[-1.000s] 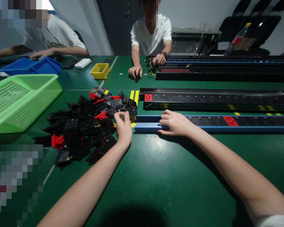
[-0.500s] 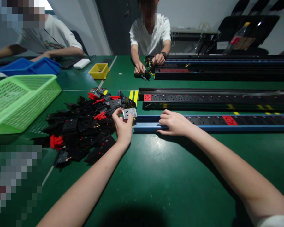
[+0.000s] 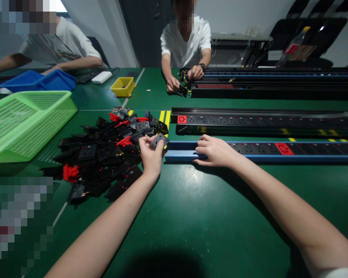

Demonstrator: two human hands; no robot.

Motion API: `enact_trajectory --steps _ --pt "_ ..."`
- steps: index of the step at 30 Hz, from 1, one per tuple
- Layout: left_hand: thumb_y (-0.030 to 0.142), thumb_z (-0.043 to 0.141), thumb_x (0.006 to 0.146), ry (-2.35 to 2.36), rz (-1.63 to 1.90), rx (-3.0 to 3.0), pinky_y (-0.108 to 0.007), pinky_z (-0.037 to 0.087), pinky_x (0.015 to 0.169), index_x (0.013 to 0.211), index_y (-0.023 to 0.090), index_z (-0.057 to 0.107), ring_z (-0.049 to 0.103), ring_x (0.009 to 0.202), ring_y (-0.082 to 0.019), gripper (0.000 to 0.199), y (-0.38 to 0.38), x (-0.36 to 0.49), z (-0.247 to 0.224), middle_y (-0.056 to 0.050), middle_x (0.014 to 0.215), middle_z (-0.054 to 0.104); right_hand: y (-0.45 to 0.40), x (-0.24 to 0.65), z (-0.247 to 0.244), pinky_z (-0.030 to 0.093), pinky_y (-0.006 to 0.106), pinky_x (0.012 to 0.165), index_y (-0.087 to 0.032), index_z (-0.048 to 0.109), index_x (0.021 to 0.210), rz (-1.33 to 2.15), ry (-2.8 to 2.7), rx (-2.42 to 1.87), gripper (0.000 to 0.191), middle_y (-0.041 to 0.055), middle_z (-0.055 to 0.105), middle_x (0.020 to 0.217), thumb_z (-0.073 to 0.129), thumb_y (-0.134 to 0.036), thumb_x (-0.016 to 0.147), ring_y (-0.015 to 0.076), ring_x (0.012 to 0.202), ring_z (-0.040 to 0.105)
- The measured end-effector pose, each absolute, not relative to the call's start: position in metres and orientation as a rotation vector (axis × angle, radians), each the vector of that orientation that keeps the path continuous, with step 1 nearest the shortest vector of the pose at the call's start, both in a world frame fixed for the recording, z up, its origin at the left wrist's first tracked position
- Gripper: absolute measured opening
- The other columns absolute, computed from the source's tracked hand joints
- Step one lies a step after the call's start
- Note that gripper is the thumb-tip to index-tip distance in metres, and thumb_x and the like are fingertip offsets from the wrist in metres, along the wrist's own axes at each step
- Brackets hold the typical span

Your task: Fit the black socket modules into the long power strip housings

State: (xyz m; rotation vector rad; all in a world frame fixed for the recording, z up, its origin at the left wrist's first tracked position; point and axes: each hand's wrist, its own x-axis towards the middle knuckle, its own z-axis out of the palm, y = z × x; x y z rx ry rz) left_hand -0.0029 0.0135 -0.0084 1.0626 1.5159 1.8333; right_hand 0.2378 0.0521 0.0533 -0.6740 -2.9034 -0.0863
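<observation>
Green tabletop (image 3: 191, 216) fills most of the view. A blue metal channel (image 3: 179, 154) runs R along it, long axis approx parallel to the far edge; beyond is a black power-strip rail (image 3: 249, 131) w/ a row of outlets, and nearer the far edge a co-worker's hands are busy at more strips. Light-green mesh basket (image 3: 17, 150) sits toward the tabletop's L side, just beside a heap of black & red outlet modules (image 3: 87, 152); blue bins (image 3: 31, 83) and a small yellow bin (image 3: 124, 90) lie farther back, toward the far L corner.

R hand (image 3: 211, 150) spans the blue channel, thumb by its near wall, fingers bent over it, clasping; bare channel to its L, seated outlets to its R, incl. a red outlet (image 3: 284, 148). What's under the palm: can't tell.

L hand (image 3: 150, 154) pinches a dark socket module (image 3: 159, 141) btwn thumb & fingers, face up, tilted, askew to the channel's axis. Channel's L end is immediately R of the module, so L hand is the nearer one; contact btwn them unclear.

Markings: bottle (image 3: 291, 50) at far R has a red label, brand n/a (blurred). Tiny white marks on modules, illegible.
</observation>
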Motion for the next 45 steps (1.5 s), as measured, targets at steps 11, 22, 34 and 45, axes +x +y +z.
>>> enact_trajectory --steps 11,22,34,45 --pt "0.031 0.055 0.086 1.786 1.716 1.134 -0.032 0.05 0.085 0.099 0.019 0.064 0.065 0.092 -0.018 0.02 0.008 -0.009 -0.003 -0.005 0.096 0.069 0.052 0.237 0.053 0.043 0.034 0.073 -0.018 0.065 0.081 -0.087 -2.918 -0.686 0.034 0.0088 0.065 0.085 0.053 -0.048 0.092 0.0256 0.095 0.052" --pt "0.032 0.054 0.087 1.721 1.614 1.158 -0.034 0.05 0.086 0.103 0.019 0.065 0.065 0.092 -0.02 0.023 0.006 -0.008 -0.006 -0.005 0.095 0.069 0.052 0.238 0.054 0.044 0.034 0.073 -0.018 0.066 0.081 -0.061 -2.918 -0.692 0.032 0.0096 0.066 0.087 0.054 -0.046 0.092 0.0263 0.098 0.052" --pt "0.029 0.044 0.094 1.858 1.515 1.383 -0.033 0.045 0.089 0.102 0.021 0.061 0.062 0.098 -0.02 0.02 0.001 -0.006 -0.002 -0.005 0.103 0.067 0.053 0.237 0.054 0.045 0.035 0.074 -0.018 0.066 0.081 -0.064 -2.924 -0.687 0.03 0.0095 0.066 0.086 0.054 -0.045 0.091 0.0262 0.098 0.052" --pt "0.027 0.042 0.095 1.865 1.532 1.356 -0.035 0.045 0.092 0.103 0.021 0.059 0.062 0.101 -0.021 0.02 0.001 -0.003 -0.003 -0.007 0.106 0.067 0.053 0.238 0.053 0.045 0.035 0.072 -0.019 0.062 0.078 -0.12 -2.923 -0.659 0.029 0.0104 0.062 0.085 0.055 -0.044 0.091 0.0274 0.096 0.051"
